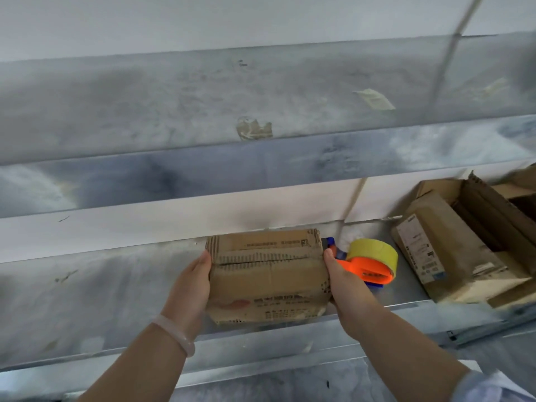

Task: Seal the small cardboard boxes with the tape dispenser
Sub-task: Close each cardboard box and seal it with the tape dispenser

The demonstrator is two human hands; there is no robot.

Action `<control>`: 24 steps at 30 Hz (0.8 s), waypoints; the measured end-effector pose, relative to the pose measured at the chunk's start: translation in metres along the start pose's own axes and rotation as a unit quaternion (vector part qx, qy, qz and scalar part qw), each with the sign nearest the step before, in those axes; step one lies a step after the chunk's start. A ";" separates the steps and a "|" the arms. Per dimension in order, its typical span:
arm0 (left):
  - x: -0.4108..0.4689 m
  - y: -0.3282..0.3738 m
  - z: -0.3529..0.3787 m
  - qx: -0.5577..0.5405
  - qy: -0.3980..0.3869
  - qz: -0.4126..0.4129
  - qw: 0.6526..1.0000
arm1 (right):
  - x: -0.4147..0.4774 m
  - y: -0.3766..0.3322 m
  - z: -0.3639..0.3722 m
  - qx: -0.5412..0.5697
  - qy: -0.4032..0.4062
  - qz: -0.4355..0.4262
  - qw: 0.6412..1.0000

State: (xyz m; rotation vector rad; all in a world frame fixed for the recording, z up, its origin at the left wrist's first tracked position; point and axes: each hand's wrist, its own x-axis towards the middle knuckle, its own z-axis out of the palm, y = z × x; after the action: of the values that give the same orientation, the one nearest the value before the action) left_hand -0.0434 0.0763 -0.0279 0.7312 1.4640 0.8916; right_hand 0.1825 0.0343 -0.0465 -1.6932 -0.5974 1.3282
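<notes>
A small worn cardboard box (268,278) with printed text and closed top flaps sits between my two hands over the front of a metal shelf (101,300). My left hand (193,288) grips its left side, thumb up along the edge. My right hand (343,288) grips its right side; the fingers of both hands are hidden under the box. An orange tape dispenser (367,266) with a yellow tape roll lies on the shelf just right of my right hand, touched by neither hand.
A larger open cardboard box (452,248) with a white label lies on the shelf at the right, more cardboard behind it. A second metal shelf (203,111) above holds tape scraps. A white wall runs behind.
</notes>
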 end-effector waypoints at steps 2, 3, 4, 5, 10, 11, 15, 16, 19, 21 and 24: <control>0.000 0.000 0.000 -0.039 -0.019 -0.007 0.999 | 0.005 -0.002 0.000 0.024 -0.004 0.025 0.999; 0.000 0.001 -0.001 -0.058 -0.027 -0.013 0.998 | 0.008 -0.004 0.000 0.036 -0.010 0.044 0.998; 0.001 0.000 -0.001 -0.076 -0.034 -0.020 0.996 | 0.009 -0.007 0.001 0.032 -0.013 0.060 0.998; -0.001 0.002 -0.001 -0.087 -0.041 -0.027 0.995 | 0.010 -0.008 0.000 0.012 -0.018 0.068 0.997; -0.003 -0.001 -0.005 -0.004 -0.043 0.031 0.999 | 0.006 -0.012 0.001 -0.126 0.036 -0.112 0.985; -0.002 -0.004 -0.008 0.068 -0.020 0.088 0.994 | 0.001 -0.013 0.000 -0.166 0.064 -0.185 0.967; 0.001 -0.010 -0.023 0.486 -0.008 0.448 0.750 | -0.015 -0.016 0.002 -0.427 0.033 -0.487 0.761; 0.002 -0.009 -0.023 0.544 -0.041 0.478 0.689 | -0.013 -0.013 0.004 -0.494 0.000 -0.517 0.699; 0.010 -0.011 -0.022 0.633 -0.083 0.488 0.595 | -0.006 -0.009 0.009 -0.617 -0.042 -0.498 0.607; 0.015 -0.009 -0.025 0.649 -0.084 0.488 0.577 | -0.004 -0.008 0.008 -0.636 -0.043 -0.483 0.601; 0.019 -0.006 -0.033 0.655 -0.097 0.498 0.559 | 0.000 -0.011 0.002 -0.650 -0.048 -0.472 0.594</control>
State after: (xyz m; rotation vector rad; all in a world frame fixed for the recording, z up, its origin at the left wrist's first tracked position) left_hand -0.0777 0.0858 -0.0429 2.8904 1.2256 0.2139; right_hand 0.1820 0.0404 -0.0374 -1.6675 -2.5235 -0.0390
